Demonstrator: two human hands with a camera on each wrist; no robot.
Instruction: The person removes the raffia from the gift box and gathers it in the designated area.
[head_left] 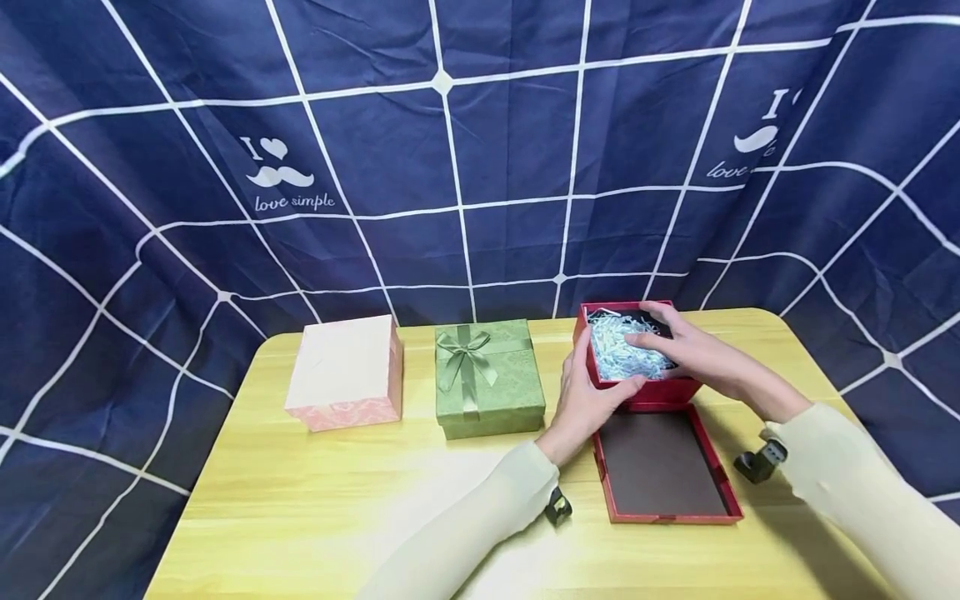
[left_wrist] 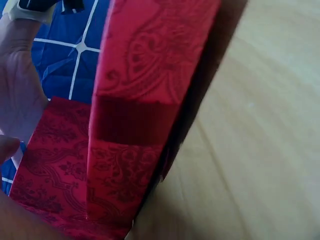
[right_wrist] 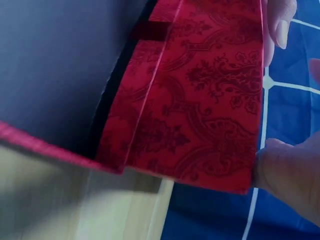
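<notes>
A red gift box (head_left: pixel 660 392) stands near the table's back edge, with pale blue shredded paper (head_left: pixel 626 346) inside it. At its left front corner my left hand (head_left: pixel 585 404) grips it, the thumb along the front rim and fingers at the left side. My right hand (head_left: pixel 693 350) lies over the right rim, with extended digits above the shredded paper and toward the far rim. In front, the red lid (head_left: pixel 663 462) lies upturned, its dark inside showing. The patterned red box wall (right_wrist: pixel 200 110) fills the middle of the right wrist view.
A green gift box with a ribbon bow (head_left: pixel 491 383) stands left of the red box. Farther left is a pink box (head_left: pixel 348 371). All are on a light wooden table (head_left: pixel 315 508), with a dark blue gridded curtain (head_left: pixel 510 150) behind.
</notes>
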